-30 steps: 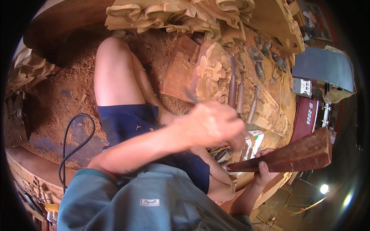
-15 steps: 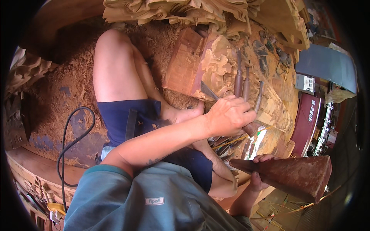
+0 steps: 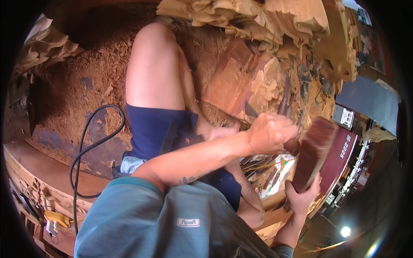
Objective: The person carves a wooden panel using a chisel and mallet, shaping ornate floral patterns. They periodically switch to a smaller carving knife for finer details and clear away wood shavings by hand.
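Observation:
My left hand (image 3: 272,134) is closed around the dark wooden handle of a chisel (image 3: 292,146). Its handle butt sticks out at the right of the fist, and its blade, mostly hidden by my hand, points toward a partly carved wood block (image 3: 263,86). My right hand (image 3: 303,194) grips the narrow handle end of a reddish-brown wooden mallet (image 3: 317,144). The mallet stands tilted up, slightly blurred, with its side right by the chisel butt; I cannot tell if they touch. Just past my left hand, a wooden-handled chisel (image 3: 284,103) lies beside the block.
Large carved wood pieces (image 3: 241,21) stand along the far side. Wood shavings (image 3: 103,77) cover the floor around my bent leg (image 3: 157,71). A black cable (image 3: 79,159) loops at the left. Several tools (image 3: 258,170) lie near my foot, and a maroon case (image 3: 340,150) stands at the right.
The mallet has swung up and left from the lower right, turning from lying sideways to upright beside the chisel butt. My left hand keeps its hold on the chisel. The whole view has shifted.

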{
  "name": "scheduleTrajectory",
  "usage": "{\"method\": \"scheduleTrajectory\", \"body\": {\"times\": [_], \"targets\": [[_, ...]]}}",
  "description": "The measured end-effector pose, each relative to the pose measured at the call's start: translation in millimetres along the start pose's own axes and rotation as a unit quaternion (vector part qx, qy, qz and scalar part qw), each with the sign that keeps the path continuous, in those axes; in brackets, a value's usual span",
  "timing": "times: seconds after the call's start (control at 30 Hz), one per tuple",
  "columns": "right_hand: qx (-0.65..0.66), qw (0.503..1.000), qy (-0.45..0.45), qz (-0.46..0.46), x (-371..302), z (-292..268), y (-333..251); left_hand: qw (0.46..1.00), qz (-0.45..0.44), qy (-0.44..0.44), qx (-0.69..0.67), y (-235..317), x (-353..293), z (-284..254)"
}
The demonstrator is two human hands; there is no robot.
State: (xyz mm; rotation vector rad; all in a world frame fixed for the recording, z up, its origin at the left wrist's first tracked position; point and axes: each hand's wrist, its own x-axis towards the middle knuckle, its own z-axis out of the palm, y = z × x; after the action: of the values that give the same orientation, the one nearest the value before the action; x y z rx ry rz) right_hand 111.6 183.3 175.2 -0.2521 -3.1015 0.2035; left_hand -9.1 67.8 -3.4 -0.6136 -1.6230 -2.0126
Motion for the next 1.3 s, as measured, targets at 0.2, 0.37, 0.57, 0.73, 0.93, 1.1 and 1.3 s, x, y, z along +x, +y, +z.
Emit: {"method": "scheduleTrajectory", "body": {"times": [0.2,0.37,0.57,0.73,0.93,1.1,1.3], "targets": [[0.247,0.964,0.087,-0.04,-24.5,-23.7,21.3,1.0,-0.004,0.022,-0.018,-2.5,4.9,-8.3],[0.089,0.992,-0.042,0.076,-6.1,-6.0,-12.6,0.996,0.02,0.058,-0.062,-0.7,-0.7,-26.0],[0.378,0.916,0.052,0.128,-28.3,-1.6,-3.4,0.999,0.021,0.001,-0.04,-2.9,9.9,-11.0],[0.371,0.922,0.091,0.066,-29.5,-10.6,-1.1,0.999,-0.024,0.018,-0.019,-4.8,19.8,-10.4],[0.445,0.891,0.067,-0.053,-20.3,-43.0,2.0,0.998,-0.015,0.003,-0.062,-8.6,10.6,-9.1],[0.047,0.998,0.026,0.011,-14.1,-26.8,5.7,0.996,-0.047,0.041,-0.06,-12.3,16.8,-21.3],[0.277,0.961,0.017,-0.002,3.9,-32.4,-26.5,0.992,-0.062,0.077,-0.074,-8.5,17.8,-21.0]]}}
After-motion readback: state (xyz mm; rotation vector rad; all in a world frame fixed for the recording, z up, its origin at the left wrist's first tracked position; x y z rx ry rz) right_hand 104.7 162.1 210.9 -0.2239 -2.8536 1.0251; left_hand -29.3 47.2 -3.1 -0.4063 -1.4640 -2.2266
